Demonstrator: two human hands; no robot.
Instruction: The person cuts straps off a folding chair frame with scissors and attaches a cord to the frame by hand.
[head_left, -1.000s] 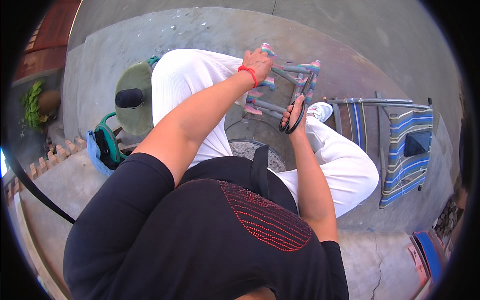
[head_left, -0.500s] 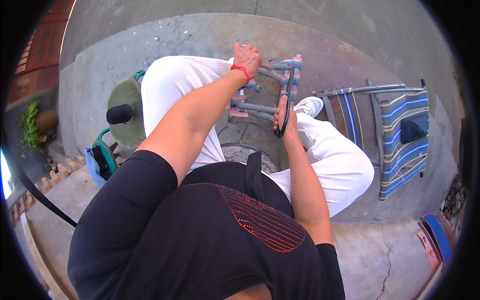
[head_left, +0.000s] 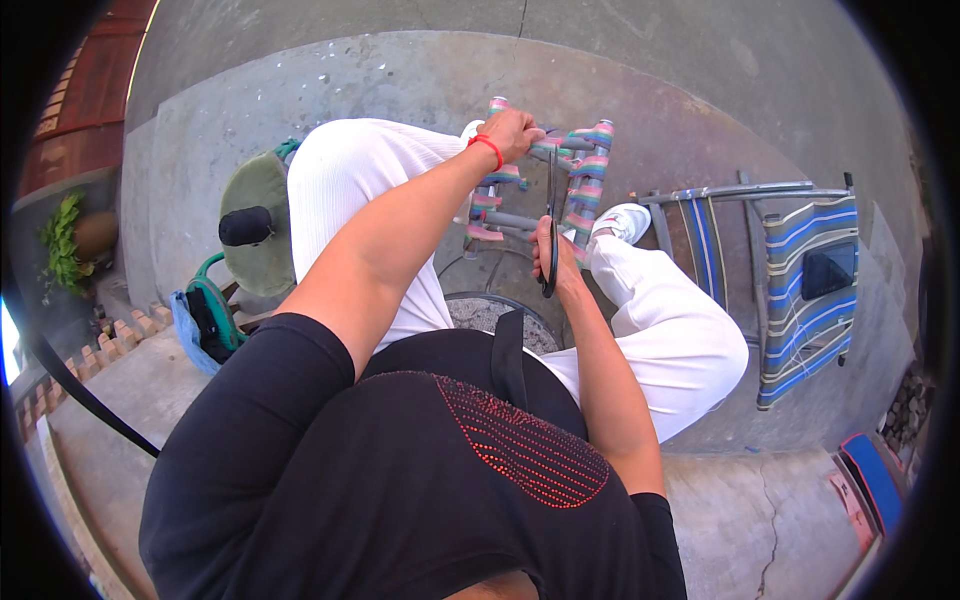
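Observation:
In front of me stands a small grey tube frame (head_left: pixel 518 221), its bars partly wrapped in striped pink, teal and purple fabric strips (head_left: pixel 586 196). My left hand (head_left: pixel 512 135), with a red cord at the wrist, is closed at the frame's far left part. Its fingers are pinched together near the upper crossbar, and what lies between them is too small to make out. My right hand (head_left: pixel 562 256) grips black-handled scissors (head_left: pixel 549 272) over the near side of the frame. Their long blades point away from me, toward the fingertips of my left hand.
On the right lies a blue-striped folding chair (head_left: pixel 782 345) with a dark flat object (head_left: pixel 829 271) on it. A green round seat (head_left: pixel 250 270) with a black item (head_left: pixel 242 227) is left of my knee, beside a green-and-blue bag (head_left: pixel 205 315). A potted plant (head_left: pixel 65 245) stands farther left.
The scissors have swung left and come slightly nearer to me, and their blades now point at my left hand. My left hand has shifted a little right and toward me.

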